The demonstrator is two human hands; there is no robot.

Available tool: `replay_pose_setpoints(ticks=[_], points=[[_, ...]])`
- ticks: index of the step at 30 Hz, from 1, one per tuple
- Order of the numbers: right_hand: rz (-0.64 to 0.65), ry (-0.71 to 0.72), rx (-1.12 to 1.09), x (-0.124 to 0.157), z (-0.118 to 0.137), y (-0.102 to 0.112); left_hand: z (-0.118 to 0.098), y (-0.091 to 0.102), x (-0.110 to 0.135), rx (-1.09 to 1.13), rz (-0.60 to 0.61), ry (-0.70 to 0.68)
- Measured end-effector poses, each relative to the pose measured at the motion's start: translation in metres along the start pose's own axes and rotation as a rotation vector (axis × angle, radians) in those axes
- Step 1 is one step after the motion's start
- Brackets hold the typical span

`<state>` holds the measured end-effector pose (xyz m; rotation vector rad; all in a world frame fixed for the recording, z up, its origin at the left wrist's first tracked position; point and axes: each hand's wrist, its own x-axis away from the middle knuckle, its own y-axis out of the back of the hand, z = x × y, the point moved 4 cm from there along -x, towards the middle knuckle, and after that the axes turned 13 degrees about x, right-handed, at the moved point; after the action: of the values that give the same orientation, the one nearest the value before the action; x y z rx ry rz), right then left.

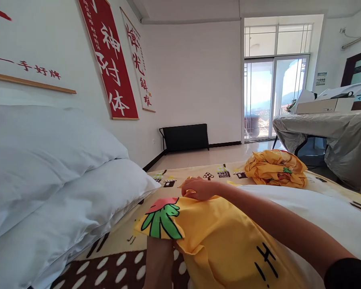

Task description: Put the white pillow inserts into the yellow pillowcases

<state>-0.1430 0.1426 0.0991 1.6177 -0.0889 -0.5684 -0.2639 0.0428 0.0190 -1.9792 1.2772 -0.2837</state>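
A yellow pillowcase [222,228] with a strawberry-like print and the letters "HI" lies spread before me on the bed. My right hand [200,188] is closed on its far edge, fingers wrapped round the cloth. Below the printed corner, my left forearm [159,261] goes in under the fabric, so my left hand and its fingers are hidden. A white pillow [325,208] lies to the right, partly behind my right arm and the yellow cloth. Whether the pillow reaches inside the case, I cannot tell.
Stacked white pillows [63,168] fill the left side. A crumpled yellow cloth bundle [275,168] sits at the far right of the patterned blanket [168,174]. Beyond are a black folded frame [185,137] by the wall and a plastic-covered table [327,124] bearing boxes.
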Motion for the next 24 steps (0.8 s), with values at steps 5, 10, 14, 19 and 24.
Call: replay_pose_setpoints(ticks=[5, 10, 14, 19, 24], points=[[-0.084, -0.121, 0.006, -0.012, -0.010, -0.001, -0.015, -0.010, -0.004, 0.043, 0.016, 0.077], [-0.267, -0.282, 0.062, -0.010, -0.028, 0.017, -0.011, -0.002, -0.007, -0.040, 0.162, 0.137], [-0.308, -0.292, 0.054, -0.010, -0.031, 0.015, -0.012, 0.006, -0.005, -0.184, 0.203, 0.103], [-0.335, -0.275, 0.002, -0.013, -0.025, 0.002, -0.021, -0.002, -0.007, -0.241, 0.206, -0.152], [-0.342, -0.300, -0.104, -0.010, -0.029, 0.001, -0.017, -0.013, -0.002, 0.210, -0.014, -0.111]])
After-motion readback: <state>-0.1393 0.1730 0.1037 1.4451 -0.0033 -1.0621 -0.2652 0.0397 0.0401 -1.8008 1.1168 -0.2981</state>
